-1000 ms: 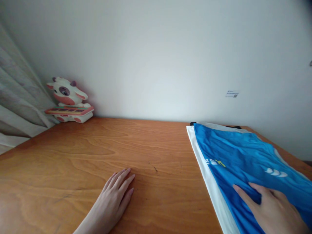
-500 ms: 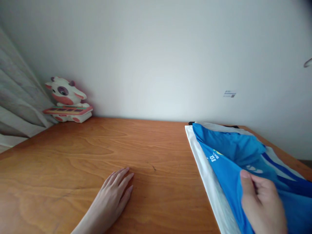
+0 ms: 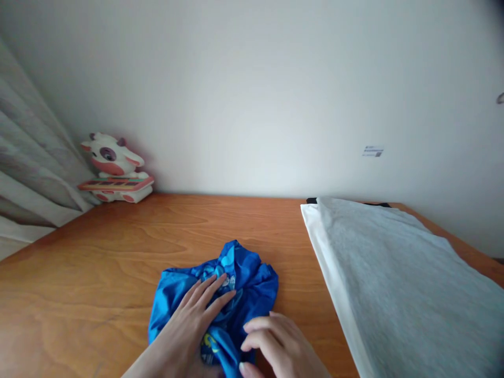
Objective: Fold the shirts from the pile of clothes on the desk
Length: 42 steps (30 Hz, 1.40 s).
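A shiny blue garment [image 3: 254, 278] with white and yellow printing lies crumpled on the wooden table in front of me. My left hand [image 3: 197, 315] rests on it palm down, its fingers spread over the printed part. At the garment's lower right is my right hand [image 3: 279, 344], with bent fingers held apart and nothing visible between them. Whether its fingertips touch the fabric I cannot tell.
To the right, a grey cloth [image 3: 405, 283] lies flat over a white one [image 3: 334, 283], with something black showing at their far edge. A cow-shaped toy keyboard [image 3: 118, 181] stands at the far left of the wooden table [image 3: 252, 220], near a curtain [image 3: 35, 152]. A wall closes off the back.
My right hand has brought the blue garment from the pile on the right to the middle and released it. The grey cloth is uncovered. My left hand now lies on the garment.
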Available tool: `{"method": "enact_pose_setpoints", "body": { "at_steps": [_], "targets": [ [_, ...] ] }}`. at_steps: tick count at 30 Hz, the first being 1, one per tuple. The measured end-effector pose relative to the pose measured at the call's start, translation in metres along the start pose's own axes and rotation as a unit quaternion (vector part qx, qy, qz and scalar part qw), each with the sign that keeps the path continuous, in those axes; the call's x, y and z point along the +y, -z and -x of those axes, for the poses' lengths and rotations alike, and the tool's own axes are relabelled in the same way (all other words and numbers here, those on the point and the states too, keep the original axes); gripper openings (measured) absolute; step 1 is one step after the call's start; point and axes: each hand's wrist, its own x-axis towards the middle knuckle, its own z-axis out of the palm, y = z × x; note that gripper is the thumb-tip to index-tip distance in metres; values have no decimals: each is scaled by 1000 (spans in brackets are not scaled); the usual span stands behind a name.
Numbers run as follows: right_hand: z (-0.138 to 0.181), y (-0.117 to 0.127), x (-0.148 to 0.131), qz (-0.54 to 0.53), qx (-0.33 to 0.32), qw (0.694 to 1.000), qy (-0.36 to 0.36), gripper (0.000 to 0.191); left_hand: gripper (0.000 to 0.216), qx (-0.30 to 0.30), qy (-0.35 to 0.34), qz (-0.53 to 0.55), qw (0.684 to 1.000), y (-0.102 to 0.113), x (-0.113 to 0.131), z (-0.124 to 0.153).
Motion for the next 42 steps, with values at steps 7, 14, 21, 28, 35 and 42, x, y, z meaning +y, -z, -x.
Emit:
{"method": "enact_pose_setpoints", "body": {
  "at_steps": [7,14,21,28,35,42],
  "targets": [
    [6,2,8,31,-53,998,-15,11,92,-35,-1,-38,999,4,17,-2],
    [4,17,6,23,-115,990,-73,17,57,-3,-41,-15,999,4,43,-5],
    [0,47,0,-8,-142,985,-101,14,38,-28,-138,30,990,40,26,1],
    [20,89,2,13,-58,991,-120,19,35,193,108,-174,960,59,-99,46],
    [68,128,78,214,114,951,-192,40,33,226,169,-116,952,43,-89,45],
    [117,144,147,362,111,821,-426,57,36,167,115,-86,975,-16,-67,15]
  ]
}}
